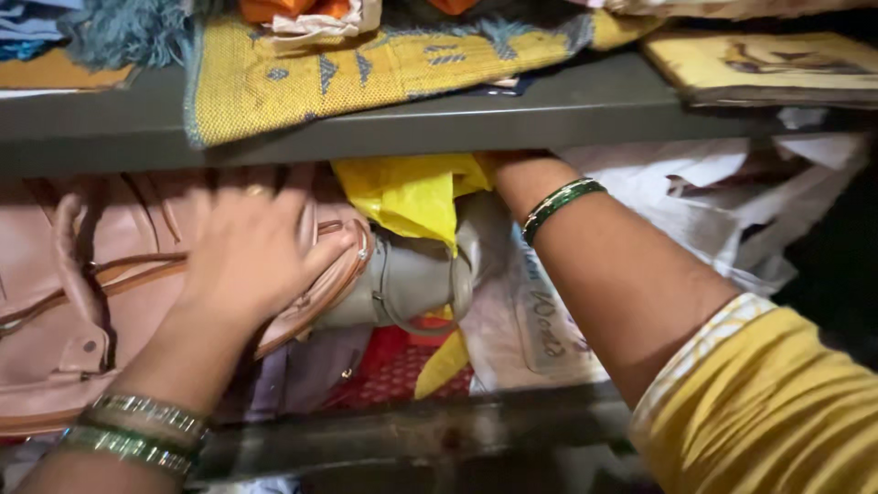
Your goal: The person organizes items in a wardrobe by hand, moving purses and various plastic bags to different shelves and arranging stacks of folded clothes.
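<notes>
My left hand (245, 252) lies flat, fingers spread, on a pink leather handbag (82, 302) lying on its side in the lower shelf. My right arm reaches deep into the same shelf; the right hand is hidden behind a yellow plastic bag (412, 197) and the shelf edge, only the wrist with a green bangle (560, 206) showing. Between the arms a grey handbag (412, 279) lies under the yellow bag.
A grey metal shelf board (512, 114) runs above, with a yellow woven cloth (347, 73) hanging over it and a flat yellow box (768, 64) at right. White plastic bags (722, 201) fill the right side. A red patterned item (393, 366) lies beneath the grey bag.
</notes>
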